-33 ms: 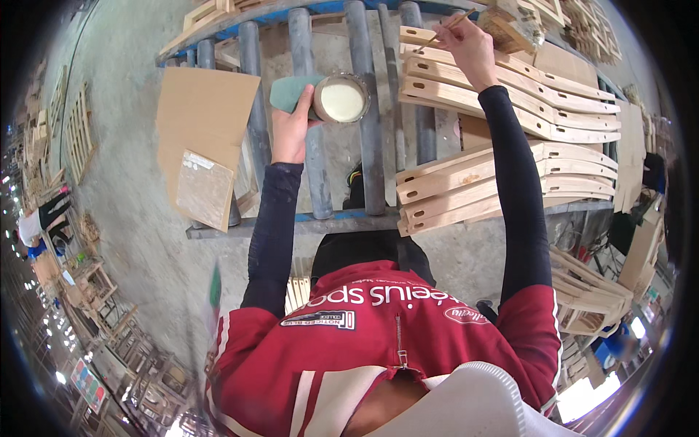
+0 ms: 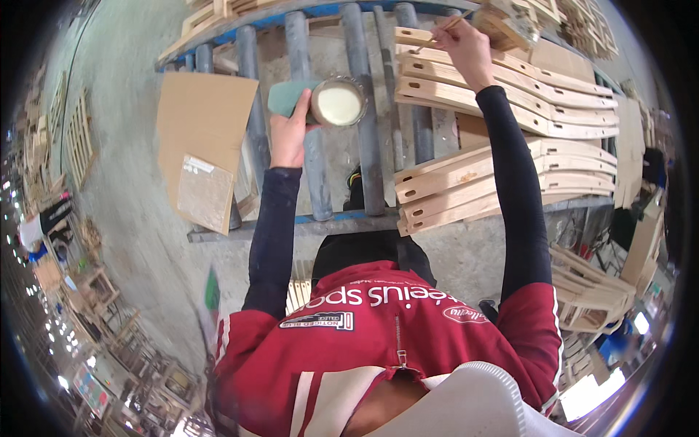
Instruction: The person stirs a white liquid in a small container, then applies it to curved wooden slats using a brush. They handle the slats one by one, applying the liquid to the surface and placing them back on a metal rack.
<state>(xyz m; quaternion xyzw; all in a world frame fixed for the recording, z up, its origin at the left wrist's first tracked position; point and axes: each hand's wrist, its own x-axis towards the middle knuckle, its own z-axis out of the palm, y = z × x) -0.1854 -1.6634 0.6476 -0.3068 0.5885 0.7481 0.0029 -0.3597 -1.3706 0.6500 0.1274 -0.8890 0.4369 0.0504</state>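
My left hand (image 2: 290,133) is closed around a round cup of milky white liquid (image 2: 339,102), held above the rollers. Beside the cup, a smooth teal piece (image 2: 286,97) lies against my thumb; I cannot tell whether it is part of the cup. My right hand (image 2: 464,49) pinches a thin stick (image 2: 450,23), perhaps a brush. Its lower end meets a far slotted wooden slat (image 2: 413,35), close to a slot. Several similar slats (image 2: 445,90) lie side by side under and near my right hand, with a second row (image 2: 451,182) nearer me.
The slats rest across a roller conveyor (image 2: 357,80) with blue rails. A brown cardboard sheet (image 2: 207,109) and a plastic-covered panel (image 2: 205,191) lie at left. A wooden block (image 2: 506,29) sits just beyond my right hand. Stacked wooden frames (image 2: 582,291) stand at right.
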